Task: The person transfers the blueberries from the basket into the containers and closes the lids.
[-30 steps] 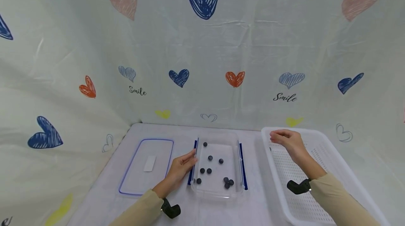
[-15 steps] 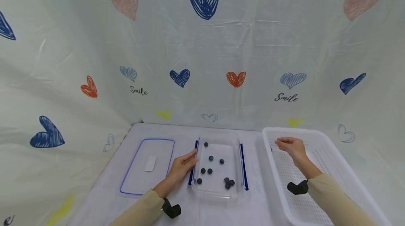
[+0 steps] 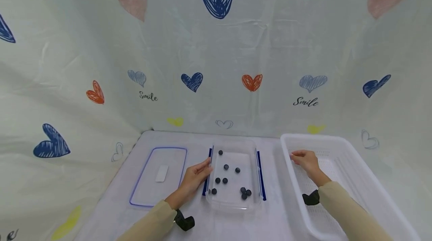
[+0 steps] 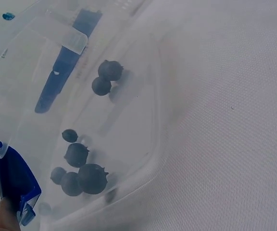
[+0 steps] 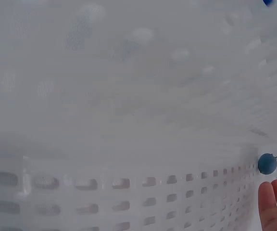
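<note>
My left hand [image 3: 193, 179] holds the left side of a clear plastic container [image 3: 241, 157] with blue latch flaps, fingertips at the near flap [image 4: 16, 178] in the left wrist view. Several blueberries [image 3: 226, 166] lie scattered in the container, a cluster of them near its front right corner. Inside a white perforated basket [image 3: 366, 173], my right hand [image 3: 308, 163] is low by the left wall. Beside its fairly straight fingers, in the right wrist view, a single blueberry [image 5: 267, 163] sits near the basket wall, apart from the fingertips.
A clear lid with a blue rim [image 3: 135, 187] lies left of the container, a white rectangular piece [image 3: 162, 173] on it. A white cloth covers the table [image 3: 270, 226]. Behind hangs a curtain [image 3: 222, 50] printed with hearts.
My right hand has lowered into the basket and come nearer its left wall. The left hand stays on the container, and the blueberries there have not moved.
</note>
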Action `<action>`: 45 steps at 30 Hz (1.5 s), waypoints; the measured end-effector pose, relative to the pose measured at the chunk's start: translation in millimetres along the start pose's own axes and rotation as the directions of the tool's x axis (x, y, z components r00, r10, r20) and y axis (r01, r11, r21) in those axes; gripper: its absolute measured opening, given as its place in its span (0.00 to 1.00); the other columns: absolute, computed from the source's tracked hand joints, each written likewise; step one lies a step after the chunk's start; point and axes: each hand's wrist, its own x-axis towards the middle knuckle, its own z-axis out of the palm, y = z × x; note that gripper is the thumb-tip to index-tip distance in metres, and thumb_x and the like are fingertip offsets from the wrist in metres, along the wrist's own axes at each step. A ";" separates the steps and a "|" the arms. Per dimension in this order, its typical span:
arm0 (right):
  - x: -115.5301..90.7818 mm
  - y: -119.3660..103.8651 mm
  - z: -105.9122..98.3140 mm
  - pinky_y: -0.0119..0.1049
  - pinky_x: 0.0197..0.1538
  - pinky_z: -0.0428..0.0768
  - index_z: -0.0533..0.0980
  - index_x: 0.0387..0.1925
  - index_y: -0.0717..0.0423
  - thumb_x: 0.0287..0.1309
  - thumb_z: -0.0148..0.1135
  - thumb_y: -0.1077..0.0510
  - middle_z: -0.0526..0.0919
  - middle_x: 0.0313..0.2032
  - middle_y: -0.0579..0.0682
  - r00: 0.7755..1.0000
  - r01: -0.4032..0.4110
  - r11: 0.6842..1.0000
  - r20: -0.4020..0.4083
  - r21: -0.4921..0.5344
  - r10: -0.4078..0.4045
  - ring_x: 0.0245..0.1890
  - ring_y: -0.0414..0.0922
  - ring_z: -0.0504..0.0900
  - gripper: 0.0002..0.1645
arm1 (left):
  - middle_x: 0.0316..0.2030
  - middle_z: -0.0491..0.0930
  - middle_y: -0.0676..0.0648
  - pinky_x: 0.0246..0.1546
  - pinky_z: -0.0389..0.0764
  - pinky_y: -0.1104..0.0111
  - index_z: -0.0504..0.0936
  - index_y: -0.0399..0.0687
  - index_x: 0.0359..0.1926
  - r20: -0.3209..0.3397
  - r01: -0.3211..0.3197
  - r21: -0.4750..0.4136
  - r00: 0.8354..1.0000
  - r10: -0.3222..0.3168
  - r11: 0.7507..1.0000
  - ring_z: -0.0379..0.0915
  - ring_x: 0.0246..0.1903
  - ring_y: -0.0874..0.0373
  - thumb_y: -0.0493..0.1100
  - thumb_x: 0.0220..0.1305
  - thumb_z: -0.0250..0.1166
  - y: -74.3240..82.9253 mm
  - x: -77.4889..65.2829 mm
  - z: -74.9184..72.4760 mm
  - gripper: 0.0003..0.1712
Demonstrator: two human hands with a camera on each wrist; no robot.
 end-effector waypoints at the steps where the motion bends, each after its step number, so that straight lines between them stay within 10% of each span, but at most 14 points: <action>1: 1.6 0.8 1.5 0.44 0.40 0.82 0.73 0.45 0.76 0.54 0.63 0.61 0.81 0.36 0.62 1.000 -0.001 1.000 -0.003 -0.006 0.001 0.35 0.55 0.81 0.22 | 0.63 0.63 0.42 0.53 0.70 0.71 0.66 0.43 0.63 -0.003 -0.001 -0.001 1.000 0.001 1.000 0.58 0.62 0.52 0.48 0.57 0.66 0.4 0.0 0.1 0.35; 18: 10.0 6.3 12.8 0.31 0.27 0.77 0.77 0.41 0.71 0.52 0.63 0.59 0.82 0.32 0.59 0.999 0.020 0.991 -0.031 -0.135 -0.024 0.25 0.41 0.77 0.19 | 0.63 0.61 0.43 0.53 0.70 0.73 0.66 0.43 0.64 -0.017 0.008 -0.019 1.000 -0.008 1.000 0.56 0.63 0.53 0.44 0.60 0.63 0.3 -3.0 -0.3 0.32; 45: 6.4 12.9 0.7 0.37 0.34 0.78 0.80 0.35 0.69 0.45 0.68 0.63 0.83 0.31 0.59 0.991 0.123 0.969 -0.018 -0.215 -0.130 0.33 0.52 0.81 0.14 | 0.62 0.63 0.40 0.52 0.71 0.71 0.65 0.40 0.63 -0.001 0.022 -0.017 1.000 -0.022 1.000 0.58 0.62 0.50 0.42 0.60 0.63 11.4 -4.2 4.1 0.31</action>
